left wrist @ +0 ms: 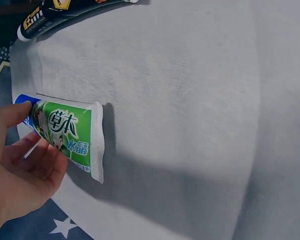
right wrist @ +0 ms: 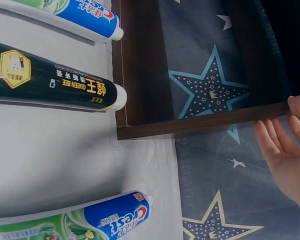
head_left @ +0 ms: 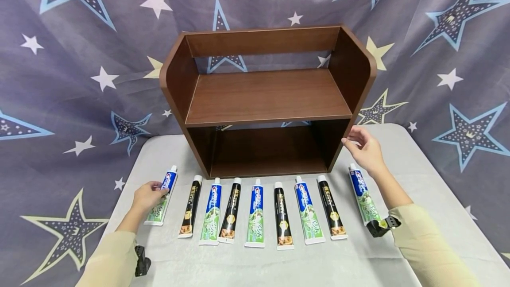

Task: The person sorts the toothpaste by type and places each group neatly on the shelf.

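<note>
While the left hand (head_left: 149, 196) pinches the leftmost Crest toothpaste tube (head_left: 158, 212) near the table's (head_left: 199, 267) left edge, the right hand (head_left: 365, 150) grips the brown two-tier shelf's (head_left: 267, 94) right panel at its front edge, thumb and fingers on opposite sides. Four black Queen Bee tubes (head_left: 333, 211) alternate with three Crest tubes (head_left: 255, 220) before it; tabletop separates them from the rightmost Crest tube (head_left: 363, 196).
</note>
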`<state>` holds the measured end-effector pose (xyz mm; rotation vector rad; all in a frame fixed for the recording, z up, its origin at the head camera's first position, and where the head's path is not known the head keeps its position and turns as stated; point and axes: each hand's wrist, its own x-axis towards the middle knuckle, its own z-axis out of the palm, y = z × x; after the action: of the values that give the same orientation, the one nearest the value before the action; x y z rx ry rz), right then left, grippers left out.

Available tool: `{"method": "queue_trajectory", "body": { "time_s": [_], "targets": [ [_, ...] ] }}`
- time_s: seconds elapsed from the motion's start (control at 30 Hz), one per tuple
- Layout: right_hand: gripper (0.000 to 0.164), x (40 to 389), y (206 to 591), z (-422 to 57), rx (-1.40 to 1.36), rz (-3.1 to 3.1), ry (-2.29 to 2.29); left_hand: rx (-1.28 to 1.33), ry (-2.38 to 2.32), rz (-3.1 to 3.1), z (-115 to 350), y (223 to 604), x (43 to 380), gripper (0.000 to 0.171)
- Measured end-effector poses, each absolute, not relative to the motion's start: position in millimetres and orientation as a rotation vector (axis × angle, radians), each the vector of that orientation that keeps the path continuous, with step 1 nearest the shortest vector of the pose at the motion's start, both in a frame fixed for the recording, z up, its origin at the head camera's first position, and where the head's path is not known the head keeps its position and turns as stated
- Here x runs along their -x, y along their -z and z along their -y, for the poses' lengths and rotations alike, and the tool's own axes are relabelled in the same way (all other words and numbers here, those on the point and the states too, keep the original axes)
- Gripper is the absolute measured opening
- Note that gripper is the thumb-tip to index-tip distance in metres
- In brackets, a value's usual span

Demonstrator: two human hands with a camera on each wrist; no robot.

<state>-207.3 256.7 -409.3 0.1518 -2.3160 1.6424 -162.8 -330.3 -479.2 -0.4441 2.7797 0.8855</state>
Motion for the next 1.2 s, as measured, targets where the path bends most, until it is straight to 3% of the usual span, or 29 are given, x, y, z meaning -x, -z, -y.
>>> {"method": "queue_trajectory", "body": {
  "time_s": [1.03, 1.2],
  "targets": [
    [0.021, 207.9, 408.4, -257.8, -0.162, 2.317, -1.660, 0.548, -0.735, -2.720, 313.6, 467.6, 173.2, 0.045],
    [0.030, 208.0, 407.8, -257.1, -0.172, 2.304, -1.675, 0.533, -0.671, -2.741, 310.7, 463.9, 172.6, 0.043]
  ]
}}
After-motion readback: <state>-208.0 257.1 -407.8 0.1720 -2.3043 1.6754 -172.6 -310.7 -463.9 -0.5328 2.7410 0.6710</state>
